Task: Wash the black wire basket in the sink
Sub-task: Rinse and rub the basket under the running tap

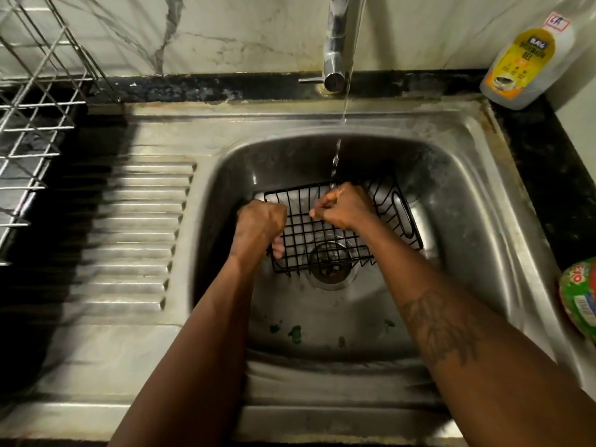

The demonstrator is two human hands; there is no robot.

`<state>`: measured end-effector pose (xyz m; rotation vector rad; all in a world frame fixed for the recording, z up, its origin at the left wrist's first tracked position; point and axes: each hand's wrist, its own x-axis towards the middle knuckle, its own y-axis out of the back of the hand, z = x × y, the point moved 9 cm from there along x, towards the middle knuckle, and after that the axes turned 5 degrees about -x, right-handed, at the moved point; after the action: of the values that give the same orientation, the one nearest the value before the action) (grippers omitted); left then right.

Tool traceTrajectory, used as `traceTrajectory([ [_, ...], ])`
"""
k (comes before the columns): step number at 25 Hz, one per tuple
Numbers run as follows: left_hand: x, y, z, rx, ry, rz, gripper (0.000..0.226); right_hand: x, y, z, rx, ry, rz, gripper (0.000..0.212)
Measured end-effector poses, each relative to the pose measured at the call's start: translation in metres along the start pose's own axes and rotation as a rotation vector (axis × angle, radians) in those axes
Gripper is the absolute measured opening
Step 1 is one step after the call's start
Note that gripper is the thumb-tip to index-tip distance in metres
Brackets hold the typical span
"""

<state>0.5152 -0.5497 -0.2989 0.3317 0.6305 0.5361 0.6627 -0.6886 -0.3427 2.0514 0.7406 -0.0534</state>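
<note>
While water (335, 162) ran thinly, the left hand (261, 225) curled its fingers round the left rim of the black wire basket (325, 250) (a rectangular grid, long axis left to right) lying in the dull steel sink (467, 195). The right hand (343, 206) was fisted on the wires, its grip unclear. The basket's handle-slot end pointed right.

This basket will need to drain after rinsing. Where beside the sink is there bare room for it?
The ribbed drainboard, between the basin and the wire dish rack, is bare, as is the flat steel in front of it. The right counter is crowded: dishwash gel bottle behind, green packet in front.
</note>
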Motion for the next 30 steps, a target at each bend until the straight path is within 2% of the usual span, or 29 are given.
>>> traceTrajectory([
  [1, -0.003, 0.002, 0.005, 0.168, -0.016, 0.001, 0.025, -0.004, -0.002, 0.005, 0.018, 0.017, -0.009, 0.019],
  [2, -0.002, 0.009, 0.014, 0.369, -0.097, 0.074, 0.019, -0.009, -0.002, 0.011, 0.043, 0.020, -0.014, 0.019],
  [3, 0.001, 0.023, 0.022, 0.482, -0.103, 0.221, 0.017, -0.013, -0.001, 0.016, 0.068, 0.015, -0.015, 0.019],
  [5, 0.000, 0.037, 0.056, 0.435, -0.315, 0.415, 0.020, -0.012, 0.002, 0.020, 0.111, 0.014, -0.007, 0.015],
  [6, 0.006, 0.026, 0.068, 0.441, -0.426, 0.369, 0.023, -0.009, 0.003, 0.015, 0.088, 0.038, 0.001, 0.013],
  [7, 0.011, 0.008, 0.073, 0.449, -0.506, 0.240, 0.028, -0.008, 0.003, 0.005, 0.044, 0.083, 0.003, 0.012],
  [8, 0.013, -0.014, 0.075, 0.532, -0.591, 0.105, 0.027, -0.007, 0.000, -0.009, -0.020, 0.146, 0.008, 0.009],
  [9, 0.012, -0.027, 0.073, 0.583, -0.609, 0.042, 0.020, -0.008, -0.004, -0.023, -0.064, 0.201, 0.015, 0.007],
  [10, 0.019, -0.031, 0.069, 0.633, -0.606, 0.040, 0.011, -0.009, -0.009, -0.031, -0.070, 0.222, 0.007, 0.005],
  [13, 0.024, -0.020, 0.060, 0.599, -0.494, 0.133, 0.014, -0.012, -0.015, -0.020, 0.126, 0.143, -0.075, 0.011],
  [14, 0.020, -0.019, 0.059, 0.623, -0.471, 0.146, 0.014, -0.011, -0.007, -0.008, 0.201, 0.079, -0.044, 0.011],
  [16, 0.019, -0.018, 0.060, 0.678, -0.440, 0.149, 0.009, -0.011, 0.018, 0.019, 0.266, -0.049, 0.121, 0.013],
  [17, 0.016, -0.021, 0.062, 0.694, -0.427, 0.125, 0.009, -0.011, 0.028, 0.027, 0.239, -0.095, 0.188, 0.019],
  [19, 0.010, -0.028, 0.062, 0.706, -0.402, 0.041, 0.019, -0.008, 0.028, 0.027, 0.100, -0.113, 0.201, 0.030],
  [21, 0.009, -0.033, 0.054, 0.667, -0.332, -0.081, 0.028, -0.003, 0.018, 0.012, -0.018, -0.048, 0.127, 0.031],
  [24, 0.015, -0.038, 0.030, 0.549, -0.148, -0.219, 0.029, -0.004, -0.005, -0.023, -0.114, 0.171, -0.034, 0.029],
  [25, 0.015, -0.036, 0.026, 0.551, -0.122, -0.191, 0.034, -0.007, -0.012, -0.030, -0.118, 0.212, -0.086, 0.031],
  [27, 0.023, -0.024, 0.033, 0.625, -0.219, 0.008, 0.041, -0.012, -0.022, -0.030, -0.079, 0.215, -0.171, 0.034],
  [28, 0.024, -0.020, 0.039, 0.599, -0.291, 0.087, 0.038, -0.014, -0.024, -0.025, -0.027, 0.189, -0.225, 0.033],
  [30, 0.027, -0.030, 0.049, 0.557, -0.435, 0.089, 0.028, -0.017, -0.026, -0.015, 0.115, 0.132, -0.359, 0.030],
])
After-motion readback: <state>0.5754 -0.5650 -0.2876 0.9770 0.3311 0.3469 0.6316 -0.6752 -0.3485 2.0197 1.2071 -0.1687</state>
